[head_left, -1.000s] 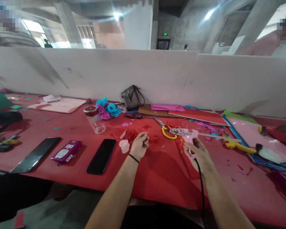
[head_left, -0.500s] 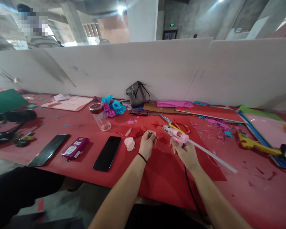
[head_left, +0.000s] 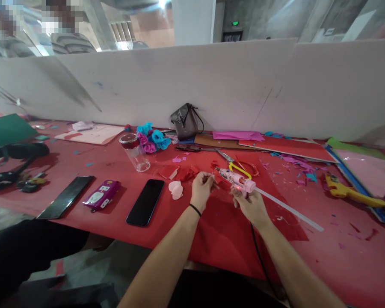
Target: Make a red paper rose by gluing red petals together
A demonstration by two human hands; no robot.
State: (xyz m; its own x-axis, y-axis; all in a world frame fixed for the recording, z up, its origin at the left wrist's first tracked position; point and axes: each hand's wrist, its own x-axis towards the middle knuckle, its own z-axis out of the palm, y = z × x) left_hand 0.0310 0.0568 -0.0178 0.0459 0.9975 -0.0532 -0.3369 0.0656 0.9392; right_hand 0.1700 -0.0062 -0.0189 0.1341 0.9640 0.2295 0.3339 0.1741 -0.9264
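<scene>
My right hand [head_left: 250, 206] grips a pink hot glue gun [head_left: 237, 179]. A long clear glue stick [head_left: 290, 209] sticks out of its back, and a small red light glows on it. The gun's tip points left, close to my left hand [head_left: 203, 188]. That hand is pinched closed; what sits between its fingertips is too small to make out. Left of it lie pale pink paper petals [head_left: 176, 189], with crumpled red paper [head_left: 188, 173] just behind. Scissors with yellow handles [head_left: 240, 170] rest behind the glue gun.
A black phone [head_left: 145, 202], a purple pouch [head_left: 102, 195] and a clear jar [head_left: 136, 153] stand left on the red table. Blue and pink paper flowers [head_left: 152, 139] lie behind the jar. A yellow glue gun [head_left: 353, 192] is at right. A white partition [head_left: 141, 81] borders the back.
My left hand has shifted slightly right, nearer the tip of the glue gun. The whole view has tilted a little downward. My right hand keeps its grip on the glue gun.
</scene>
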